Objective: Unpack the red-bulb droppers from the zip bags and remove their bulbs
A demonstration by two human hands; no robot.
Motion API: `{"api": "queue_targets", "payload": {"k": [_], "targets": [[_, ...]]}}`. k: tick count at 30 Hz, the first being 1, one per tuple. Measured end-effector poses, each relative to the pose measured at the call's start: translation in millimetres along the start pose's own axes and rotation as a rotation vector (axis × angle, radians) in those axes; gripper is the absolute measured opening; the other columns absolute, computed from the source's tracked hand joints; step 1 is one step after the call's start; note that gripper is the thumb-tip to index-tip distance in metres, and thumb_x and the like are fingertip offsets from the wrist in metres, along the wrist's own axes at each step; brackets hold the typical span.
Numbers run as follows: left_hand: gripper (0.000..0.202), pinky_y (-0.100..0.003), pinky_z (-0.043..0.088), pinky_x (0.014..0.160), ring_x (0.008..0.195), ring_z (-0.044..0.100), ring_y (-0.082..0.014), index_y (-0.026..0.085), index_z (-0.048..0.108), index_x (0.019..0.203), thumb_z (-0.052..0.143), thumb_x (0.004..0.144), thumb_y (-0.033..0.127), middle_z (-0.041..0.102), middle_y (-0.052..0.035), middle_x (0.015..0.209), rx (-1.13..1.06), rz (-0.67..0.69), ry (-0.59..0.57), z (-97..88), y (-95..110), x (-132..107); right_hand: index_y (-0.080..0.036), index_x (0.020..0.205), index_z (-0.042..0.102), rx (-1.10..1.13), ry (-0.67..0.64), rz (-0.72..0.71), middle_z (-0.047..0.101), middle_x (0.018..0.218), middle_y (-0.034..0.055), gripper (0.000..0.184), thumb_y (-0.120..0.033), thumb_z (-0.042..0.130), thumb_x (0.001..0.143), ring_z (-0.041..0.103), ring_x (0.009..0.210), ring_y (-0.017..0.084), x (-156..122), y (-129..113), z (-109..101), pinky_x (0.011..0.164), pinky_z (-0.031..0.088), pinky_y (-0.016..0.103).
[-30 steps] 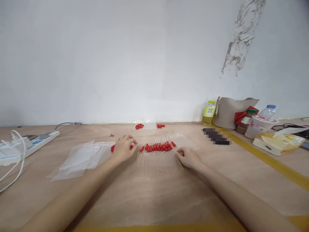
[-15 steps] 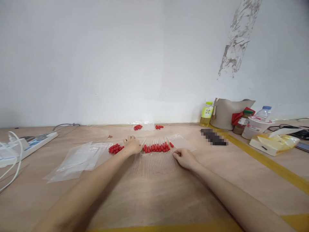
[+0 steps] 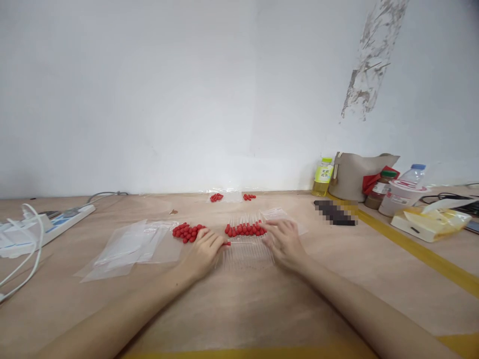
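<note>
A row of glass droppers with red rubber bulbs [image 3: 245, 230] lies side by side on the wooden table [image 3: 239, 304], the clear tubes pointing toward me. My left hand [image 3: 204, 251] is at the row's left end, fingers curled around a single dropper whose red bulb [image 3: 227, 243] shows at my fingertips. My right hand [image 3: 284, 240] rests on the right end of the row with its fingers stretched flat, holding nothing. A loose heap of red bulbs [image 3: 187, 232] sits just left of my left hand.
Clear plastic bags [image 3: 127, 247] lie to the left, with a power strip [image 3: 56, 223] and white cables beyond. Two small packs with red bulbs [image 3: 217, 197] lie by the wall. At right are bottles [image 3: 324, 175], a grey bag [image 3: 355, 174], a tissue box [image 3: 430, 222] and yellow tape [image 3: 422, 252].
My left hand came back from the far side of the red heap to the row's near left end and closed on one dropper. My right hand slid forward and flattened onto the row.
</note>
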State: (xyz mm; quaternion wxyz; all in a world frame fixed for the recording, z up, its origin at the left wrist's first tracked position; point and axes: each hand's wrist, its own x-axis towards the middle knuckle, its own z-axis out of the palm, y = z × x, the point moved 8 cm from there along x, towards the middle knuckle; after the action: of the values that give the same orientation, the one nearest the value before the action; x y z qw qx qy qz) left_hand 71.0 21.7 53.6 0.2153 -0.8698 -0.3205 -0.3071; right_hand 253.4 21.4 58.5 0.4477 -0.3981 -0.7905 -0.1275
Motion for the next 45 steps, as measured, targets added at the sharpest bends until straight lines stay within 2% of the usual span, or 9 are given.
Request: {"api": "queue_targets", "payload": {"k": [3,7,13,19,26,30,34,37,45], "targets": [[0.014,-0.030,0.032,0.075,0.066,0.050,-0.0125,0.016,0.052,0.078,0.044,0.087,0.022,0.061,-0.0006,0.071,-0.088,0.033,0.092,-0.1,12.4,-7.3,-0.023,0.103,0.059,-0.039,-0.099,-0.221,0.064,0.085,0.0024,0.023,-0.031,0.051,0.082,0.051,0.089,0.018,-6.6,-35.1,12.5,0.093,0.021,0.043],[0.011,-0.031,0.033,0.076,0.071,0.051,-0.0133,0.017,0.055,0.090,0.046,0.086,0.023,0.062,-0.0029,0.080,-0.145,0.059,0.148,-1.7,20.2,-9.0,-0.022,0.095,0.060,-0.058,-0.099,-0.305,0.061,0.066,-0.0020,0.016,-0.027,0.051,0.083,0.049,0.072,0.013,-12.8,-54.1,19.3,0.093,0.020,0.041],[0.013,-0.032,0.030,0.075,0.068,0.049,-0.0125,0.018,0.057,0.084,0.045,0.087,0.022,0.059,-0.0005,0.069,-0.107,0.148,0.056,-6.4,26.0,-8.0,-0.020,0.068,0.060,-0.044,-0.105,-0.323,0.052,0.051,-0.0038,0.021,-0.025,0.047,0.084,0.041,0.061,0.010,-10.8,-60.3,15.8,0.088,0.022,0.036],[0.014,-0.031,0.030,0.073,0.063,0.046,-0.0116,0.017,0.059,0.081,0.047,0.086,0.021,0.055,0.0008,0.063,-0.026,0.229,0.092,-23.5,30.4,-5.1,-0.021,0.069,0.060,-0.006,-0.092,-0.326,0.050,0.050,-0.0045,0.019,-0.024,0.047,0.083,0.040,0.061,0.010,-10.6,-57.0,12.2,0.088,0.021,0.036],[0.013,-0.032,0.032,0.073,0.063,0.048,-0.0119,0.017,0.059,0.080,0.048,0.085,0.019,0.057,0.0002,0.064,0.023,0.252,0.068,-21.9,31.7,-4.2,-0.020,0.066,0.059,0.009,-0.078,-0.336,0.049,0.047,-0.0049,0.023,-0.027,0.047,0.084,0.041,0.061,0.010,-6.9,-61.5,6.7,0.088,0.020,0.036],[0.019,-0.032,0.034,0.071,0.070,0.051,-0.0140,0.019,0.061,0.080,0.043,0.086,0.014,0.060,-0.0011,0.072,0.045,0.143,0.091,-25.1,-4.2,-11.0,-0.020,0.064,0.060,0.012,-0.083,-0.279,0.054,0.050,-0.0041,0.026,-0.025,0.045,0.084,0.045,0.062,0.010,-0.3,-39.8,-2.6,0.088,0.019,0.036],[0.015,-0.028,0.041,0.072,0.077,0.054,-0.0151,0.018,0.062,0.086,0.047,0.084,0.021,0.060,-0.0033,0.080,-0.014,-0.252,0.283,-47.7,-73.0,-20.3,-0.020,0.062,0.062,-0.163,-0.145,0.137,0.061,0.058,-0.0006,0.030,-0.026,0.044,0.084,0.050,0.065,0.012,9.5,25.3,-7.3,0.081,0.021,0.035],[0.021,-0.027,0.044,0.077,0.085,0.056,-0.0169,0.017,0.062,0.091,0.046,0.083,0.027,0.059,-0.0052,0.087,-0.074,-0.435,0.302,-47.3,-101.5,-26.6,-0.019,0.058,0.063,-0.340,-0.299,0.375,0.065,0.066,0.0042,0.032,-0.028,0.044,0.082,0.054,0.072,0.017,3.6,56.2,-0.2,0.072,0.023,0.033],[0.032,-0.031,0.048,0.073,0.079,0.059,-0.0177,0.019,0.061,0.102,0.042,0.077,0.026,0.062,-0.0059,0.095,-0.120,-0.864,0.228,-29.7,-154.1,-60.9,-0.018,0.075,0.065,-0.343,-0.516,0.531,0.067,0.080,0.0081,0.022,-0.020,0.042,0.075,0.059,0.075,0.021,-16.8,48.0,23.7,0.068,0.029,0.031]]}}
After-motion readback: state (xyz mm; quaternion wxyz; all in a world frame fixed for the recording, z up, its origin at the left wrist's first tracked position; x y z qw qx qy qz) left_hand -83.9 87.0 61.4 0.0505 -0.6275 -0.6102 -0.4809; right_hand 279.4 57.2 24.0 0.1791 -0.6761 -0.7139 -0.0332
